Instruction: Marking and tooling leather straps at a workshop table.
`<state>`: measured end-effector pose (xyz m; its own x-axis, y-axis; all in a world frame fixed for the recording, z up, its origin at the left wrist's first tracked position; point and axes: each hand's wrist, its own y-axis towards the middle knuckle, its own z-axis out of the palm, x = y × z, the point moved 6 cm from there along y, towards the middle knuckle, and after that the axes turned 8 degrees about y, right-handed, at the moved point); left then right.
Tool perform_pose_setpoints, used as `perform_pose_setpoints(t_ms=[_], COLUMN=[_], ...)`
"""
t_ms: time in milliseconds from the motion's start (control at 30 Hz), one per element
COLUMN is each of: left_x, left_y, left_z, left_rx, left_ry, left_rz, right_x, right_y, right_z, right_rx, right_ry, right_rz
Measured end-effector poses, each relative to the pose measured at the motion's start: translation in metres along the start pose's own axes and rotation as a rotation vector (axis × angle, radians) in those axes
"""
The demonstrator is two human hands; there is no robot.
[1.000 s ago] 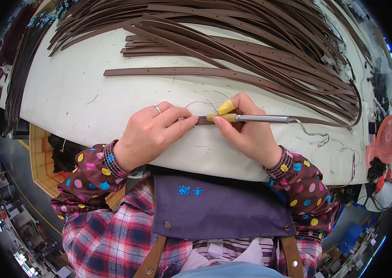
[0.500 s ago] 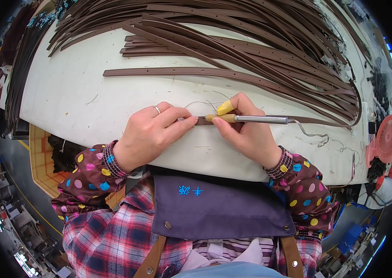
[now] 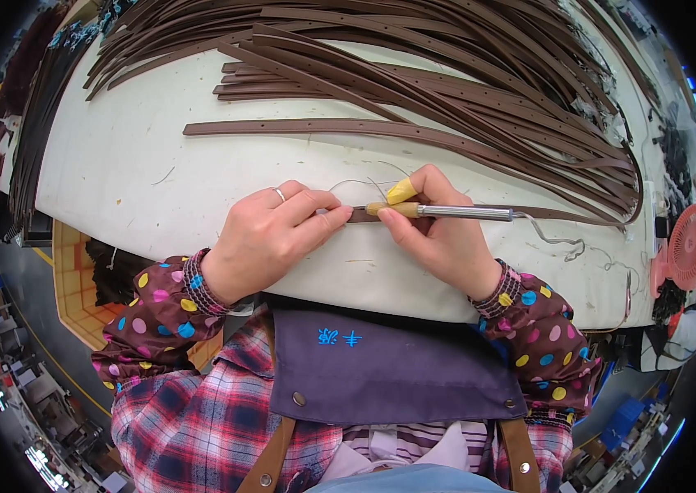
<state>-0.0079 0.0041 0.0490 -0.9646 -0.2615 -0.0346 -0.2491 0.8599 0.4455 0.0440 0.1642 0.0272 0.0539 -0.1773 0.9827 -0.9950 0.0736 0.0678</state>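
Near the worktop's (image 3: pixel 159 214) front edge, keep the brown strap's (image 3: pixel 360 215) end flat and guide the tool tip steadily along it. Your left hand (image 3: pixel 270 234) presses the strap with fingers together; your right hand (image 3: pixel 438 234) pinches the metal-shafted, wooden-handled tool (image 3: pixel 447 211), fingers closed around it.

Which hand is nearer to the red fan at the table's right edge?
The right hand. It holds the metal-shafted tool, whose shaft points toward the red fan. The left hand presses the brown strap farther left.
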Motion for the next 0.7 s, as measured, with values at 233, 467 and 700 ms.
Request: perform_pose_setpoints(t_ms=[233, 467, 700], left_x=[0.0005, 0.0008, 0.0019], left_y=[-0.0004, -0.0008, -0.0004], left_z=[0.0005, -0.001, -0.0004], left_rx=[-0.002, -0.008, 0.009], left_ry=[-0.005, -0.016, -0.027], left_rz=[-0.004, -0.009, -0.017], right_x=[0.0016, 0.0014, -0.005], right_y=[0.0, -0.0006, -0.0017], right_z=[0.0005, -0.0004, -0.0044], right_rx=[0.003, -0.01, -0.056], right_ry=[-0.024, 0.002, 0.121], right_rz=[0.0, -0.015, -0.029])
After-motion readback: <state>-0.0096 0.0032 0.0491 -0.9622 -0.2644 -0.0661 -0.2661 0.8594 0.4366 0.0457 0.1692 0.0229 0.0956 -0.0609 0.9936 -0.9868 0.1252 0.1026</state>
